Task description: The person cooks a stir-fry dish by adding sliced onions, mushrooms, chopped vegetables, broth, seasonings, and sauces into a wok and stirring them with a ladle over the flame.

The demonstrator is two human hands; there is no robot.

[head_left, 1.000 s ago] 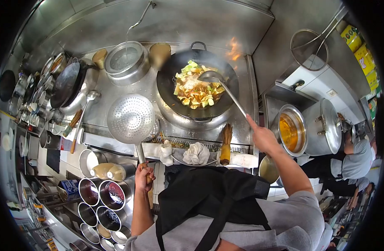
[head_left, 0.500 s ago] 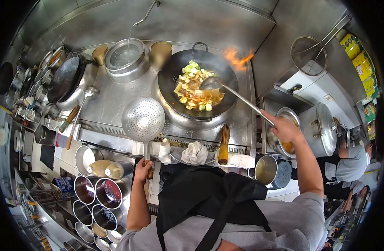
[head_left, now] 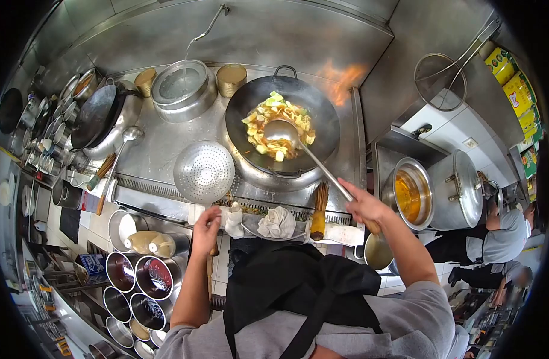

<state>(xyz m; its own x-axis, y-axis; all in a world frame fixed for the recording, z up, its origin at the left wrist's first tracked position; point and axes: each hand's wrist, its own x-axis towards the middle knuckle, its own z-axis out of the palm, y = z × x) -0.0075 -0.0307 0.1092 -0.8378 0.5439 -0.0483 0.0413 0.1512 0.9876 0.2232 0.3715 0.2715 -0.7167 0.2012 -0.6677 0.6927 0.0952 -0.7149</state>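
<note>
My right hand (head_left: 367,207) is wrapped round the handle of a long ladle (head_left: 327,172). The ladle's bowl rests among chopped pale-green and yellow vegetables in brown sauce (head_left: 265,113) inside a black two-handled wok (head_left: 325,122). Over the handle of a perforated strainer (head_left: 204,172) is my left hand (head_left: 206,227), its fingers loosely extended and not wrapped round the handle. That strainer lies on the steel range, left of the wok. Near my left hand, a crumpled white cloth (head_left: 277,222) sits on the front ledge.
Flames (head_left: 341,82) rise behind the wok's right side. Water runs from a spout (head_left: 213,24) into a steel pot (head_left: 184,107). A bamboo brush (head_left: 319,215) stands at the front edge. To the right are a pot of orange oil (head_left: 411,191), a lidded pot (head_left: 455,190) and another person (head_left: 503,236).
My right hand has moved left and down, bringing the ladle lower in the wok. My left hand has loosened from the strainer's handle and shifted up. The flames have grown.
</note>
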